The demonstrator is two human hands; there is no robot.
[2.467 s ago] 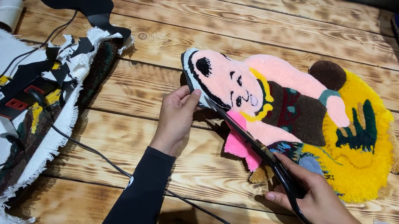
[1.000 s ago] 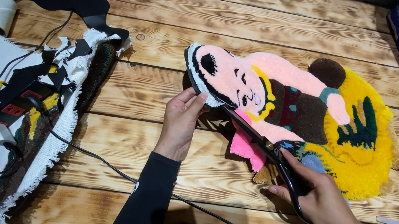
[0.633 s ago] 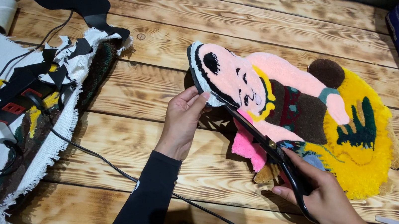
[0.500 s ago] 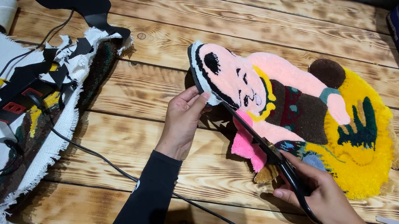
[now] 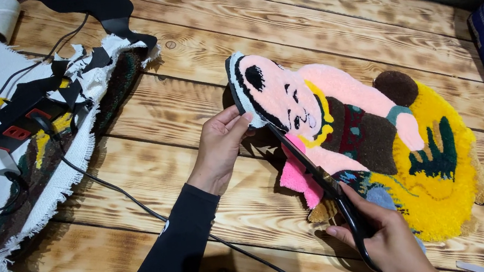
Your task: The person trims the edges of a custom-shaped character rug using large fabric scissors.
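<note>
left hand (image 5: 219, 147) pinches tufted rug (image 5: 351, 135) at its lifted white edge; right hand (image 5: 387, 241) clamped on black scissors (image 5: 313, 170) along that edge. rug looks soft, floppy, light.

Scorched-plank wooden table (image 5: 196, 56) bearing a figure-shaped tufted rug (image 5: 376, 139) at 3 o'clock, frayed rug pieces (image 5: 34, 178) at 9 o'clock, and a black cable (image 5: 121, 195) between them

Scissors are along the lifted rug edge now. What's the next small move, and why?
Probably close the scissors for a short snip. The right hand has the blades lying along the tufted rug edge, and the left hand holds that edge lifted off the wooden table.
</note>
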